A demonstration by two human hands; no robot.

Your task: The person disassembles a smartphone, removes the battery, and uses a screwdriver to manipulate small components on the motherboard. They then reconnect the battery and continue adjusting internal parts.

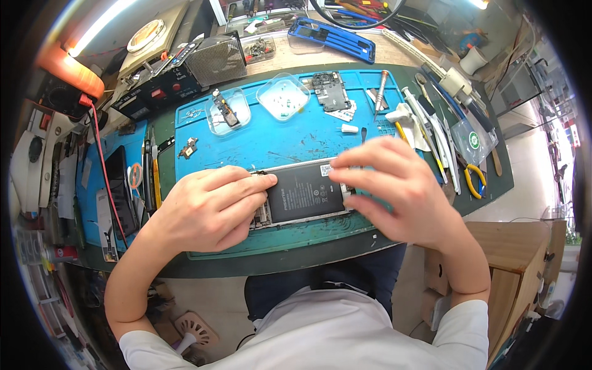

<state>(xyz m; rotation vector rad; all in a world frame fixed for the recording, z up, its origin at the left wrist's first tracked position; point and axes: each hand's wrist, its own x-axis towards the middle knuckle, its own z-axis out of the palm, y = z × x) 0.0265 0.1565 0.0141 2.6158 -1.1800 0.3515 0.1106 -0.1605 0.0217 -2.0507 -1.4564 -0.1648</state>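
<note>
An opened phone with a large black battery lies on the blue silicone mat. My left hand grips the phone's left end, its fingers curled and the index fingertip on the top corner. Over the right end, my right hand has bent, separated fingers by a square label; I cannot tell whether the fingertips touch. Above lie two clear trays with small parts, a dark board, a screwdriver and a small metal part.
An orange-cased meter with a red lead stands left, near a black powered unit and another phone. A blue case lies at the back. Tools and yellow-handled cutters lie right. A wooden cabinet stands lower right.
</note>
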